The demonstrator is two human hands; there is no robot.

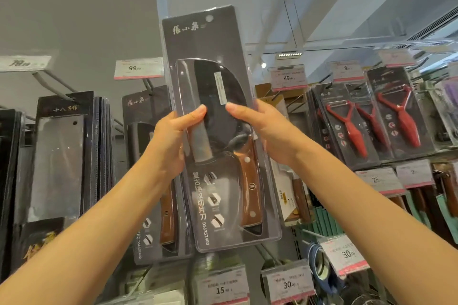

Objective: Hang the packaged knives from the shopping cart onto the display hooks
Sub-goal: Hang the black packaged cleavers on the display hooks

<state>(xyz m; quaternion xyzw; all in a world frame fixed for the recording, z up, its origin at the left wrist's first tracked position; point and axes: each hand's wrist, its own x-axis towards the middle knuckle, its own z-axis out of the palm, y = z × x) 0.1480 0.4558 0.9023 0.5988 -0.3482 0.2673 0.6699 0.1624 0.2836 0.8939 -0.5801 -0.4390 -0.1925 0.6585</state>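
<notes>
I hold a packaged knife [218,82] upright in front of the display: a dark card in a clear blister, with a black blade and a brown wooden handle. My left hand [171,141] grips its left edge and my right hand [262,131] grips its right edge, thumbs on the front. The card's round hang hole [209,18] is at the top, raised above the hooks. Behind it an identical packaged knife [146,156] hangs on a display hook [148,84] under the 99.00 price tag [138,68].
Several packaged cleavers [62,156] hang on the left. Red peelers [396,116] in blister packs hang at right, under price tags. More price labels [220,287] and goods sit on lower rows. The shopping cart is out of view.
</notes>
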